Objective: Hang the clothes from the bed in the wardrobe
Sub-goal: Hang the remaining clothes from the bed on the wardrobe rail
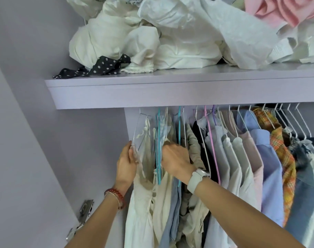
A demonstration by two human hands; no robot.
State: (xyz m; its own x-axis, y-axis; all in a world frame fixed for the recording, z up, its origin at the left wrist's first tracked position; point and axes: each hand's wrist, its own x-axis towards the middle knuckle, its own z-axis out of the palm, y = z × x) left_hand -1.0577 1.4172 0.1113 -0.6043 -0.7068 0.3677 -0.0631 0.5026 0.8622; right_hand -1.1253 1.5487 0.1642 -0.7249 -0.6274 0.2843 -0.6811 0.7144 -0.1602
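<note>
Shelf (170, 86): we see a lilac board running across above the hanging rail.
Pile on shelf (152, 42): we count crumpled white and cream fabrics heaped together.
Polka-dot strip (99, 68): black with white dots, trailing toward the shelf's left edge.
Pink fabric (281, 9): bunched at top right.
Hinges (84, 210): we note metal ones at lower left.

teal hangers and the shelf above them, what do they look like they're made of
Teal hangers: thin wire, probably metal with a matte coloured coating, judging by the slim even rod. Shelf: smooth lilac board, likely painted or laminated wood; flat matte face, no grain visible.
</note>
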